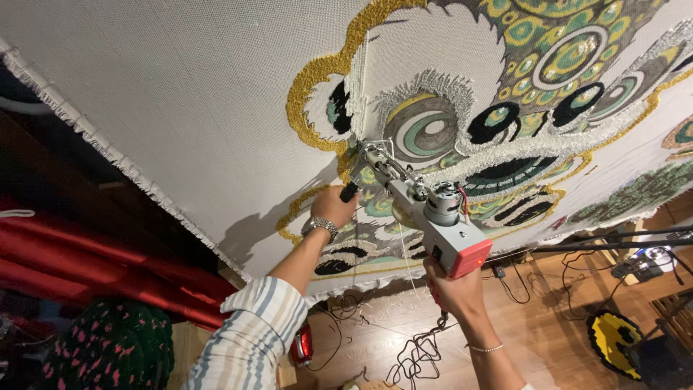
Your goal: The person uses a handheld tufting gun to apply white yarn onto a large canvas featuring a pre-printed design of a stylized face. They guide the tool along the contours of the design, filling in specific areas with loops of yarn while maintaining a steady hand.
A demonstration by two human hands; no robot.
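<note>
My right hand (pixel 453 289) is clenched around the rear grip of the grey-and-red tufting gun (pixel 426 209), and my left hand (pixel 333 206), watch on the wrist, grasps its black front handle. The gun's needle end presses against the stretched white backing cloth (pixel 180 94), at the edge of the gold-outlined tufted design (pixel 505 108). Beyond, black cables (pixel 415 354) lie tangled on the wooden floor (pixel 548 325).

Below the stretched cloth's fringed edge (pixel 108 148), I see red drapery (pixel 86 260) bunched at lower left. Beneath that edge, further down, sits a dark green bundle flecked with pink (pixel 115 347). Right of the edge, a wooden floor (pixel 556 318) carries tangled black cables (pixel 415 354), a yellow-and-black round piece (pixel 613 339) and black stand bars (pixel 621 242).
</note>
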